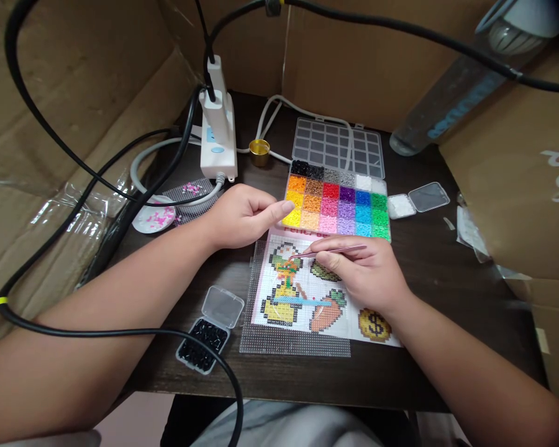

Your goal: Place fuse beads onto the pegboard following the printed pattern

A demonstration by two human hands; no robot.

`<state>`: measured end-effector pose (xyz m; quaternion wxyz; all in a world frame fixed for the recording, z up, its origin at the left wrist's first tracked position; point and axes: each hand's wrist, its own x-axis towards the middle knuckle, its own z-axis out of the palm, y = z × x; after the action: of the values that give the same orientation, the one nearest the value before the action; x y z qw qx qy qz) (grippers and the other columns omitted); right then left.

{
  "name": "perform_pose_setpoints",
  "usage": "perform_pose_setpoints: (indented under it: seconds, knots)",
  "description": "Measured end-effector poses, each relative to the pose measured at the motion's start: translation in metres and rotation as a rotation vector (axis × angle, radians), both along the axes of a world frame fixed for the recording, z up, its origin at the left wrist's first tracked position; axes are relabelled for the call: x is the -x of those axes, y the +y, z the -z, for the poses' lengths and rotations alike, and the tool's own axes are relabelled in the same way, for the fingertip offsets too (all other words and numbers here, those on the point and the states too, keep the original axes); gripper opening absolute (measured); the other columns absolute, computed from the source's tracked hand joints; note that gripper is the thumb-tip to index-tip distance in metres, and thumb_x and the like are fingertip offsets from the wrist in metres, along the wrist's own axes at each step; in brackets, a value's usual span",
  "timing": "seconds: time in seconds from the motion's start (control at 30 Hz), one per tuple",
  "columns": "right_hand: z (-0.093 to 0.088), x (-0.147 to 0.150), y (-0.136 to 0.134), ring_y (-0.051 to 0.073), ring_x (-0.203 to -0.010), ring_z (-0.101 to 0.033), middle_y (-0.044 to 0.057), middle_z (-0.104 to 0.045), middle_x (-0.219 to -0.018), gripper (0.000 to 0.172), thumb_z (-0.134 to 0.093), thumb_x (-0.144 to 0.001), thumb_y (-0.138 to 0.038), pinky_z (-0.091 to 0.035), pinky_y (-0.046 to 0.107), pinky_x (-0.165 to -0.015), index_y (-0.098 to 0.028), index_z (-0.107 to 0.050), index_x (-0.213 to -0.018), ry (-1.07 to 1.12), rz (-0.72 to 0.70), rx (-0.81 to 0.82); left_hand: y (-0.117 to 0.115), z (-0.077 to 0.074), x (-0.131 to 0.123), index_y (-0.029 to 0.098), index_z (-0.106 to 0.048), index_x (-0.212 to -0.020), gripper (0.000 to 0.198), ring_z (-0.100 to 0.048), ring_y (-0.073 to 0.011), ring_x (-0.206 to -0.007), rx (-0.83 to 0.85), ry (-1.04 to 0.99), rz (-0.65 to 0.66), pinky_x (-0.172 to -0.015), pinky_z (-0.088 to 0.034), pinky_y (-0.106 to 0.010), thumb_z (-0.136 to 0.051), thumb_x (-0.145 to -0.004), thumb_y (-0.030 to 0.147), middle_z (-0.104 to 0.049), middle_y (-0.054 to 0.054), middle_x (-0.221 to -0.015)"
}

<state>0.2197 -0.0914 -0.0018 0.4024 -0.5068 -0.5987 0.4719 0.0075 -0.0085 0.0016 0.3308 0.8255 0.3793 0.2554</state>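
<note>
My right hand [366, 270] is closed round pink tweezers [340, 250]. Their tips point left, over a figure of small coloured beads [286, 270] with orange, green and blue parts. This figure lies above a printed pattern sheet [302, 310], partly on a clear pegboard [298, 344]. My left hand [245, 217] is curled at the left edge of the sorted bead box [338, 198], its thumb over the yellow beads. What its fingers hold, if anything, is hidden. Printed on the sheet are a carrot [325, 316] and a gold coin [375, 325].
An open case of black beads [204, 344] stands near the front edge. White beads [401, 206] sit in another case at right. A power strip [218, 149], gold cup [259, 153] and dish of pink beads [153, 215] stand behind. A black cable [121, 333] crosses above my left arm.
</note>
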Motion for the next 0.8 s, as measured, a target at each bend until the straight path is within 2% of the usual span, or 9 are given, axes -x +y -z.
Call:
perform_pose_setpoints:
  seconds: [0.33, 0.63, 0.8]
  knots:
    - [-0.0005, 0.0001, 0.0, 0.018, -0.075, -0.074, 0.004, -0.078, -0.081, 0.005, -0.073, -0.077, -0.022, -0.061, 0.028, -0.069, -0.023, -0.077, -0.078, 0.02, 0.011, 0.015, 0.0003, 0.0001, -0.0003, 0.017, -0.026, -0.046, 0.054, -0.02, -0.0051, -0.044, -0.015, -0.015, 0.008, -0.04, -0.016, -0.022, -0.047, -0.09, 0.04, -0.02, 0.006, -0.045]
    - [0.0006, -0.0007, 0.0002, 0.019, -0.075, -0.073, 0.004, -0.078, -0.082, 0.007, -0.074, -0.077, -0.029, -0.06, 0.03, -0.067, -0.023, -0.078, -0.079, 0.033, 0.007, 0.022, -0.0004, -0.0009, -0.0009, 0.017, -0.028, -0.045, 0.055, -0.02, -0.0049, -0.044, -0.013, -0.015, 0.003, -0.04, -0.017, -0.022, -0.047, -0.09, 0.042, -0.021, 0.006, -0.044]
    - [0.0066, -0.0088, -0.0001, 0.015, -0.061, -0.067, 0.003, -0.075, -0.072, 0.012, -0.074, -0.077, -0.03, -0.056, 0.027, -0.056, -0.023, -0.077, -0.086, 0.112, 0.069, 0.021, -0.0003, -0.0026, -0.0005, 0.017, -0.031, -0.044, 0.053, -0.021, -0.0051, -0.043, 0.006, 0.006, -0.016, -0.041, -0.018, -0.022, -0.047, -0.089, 0.04, -0.022, 0.006, -0.043]
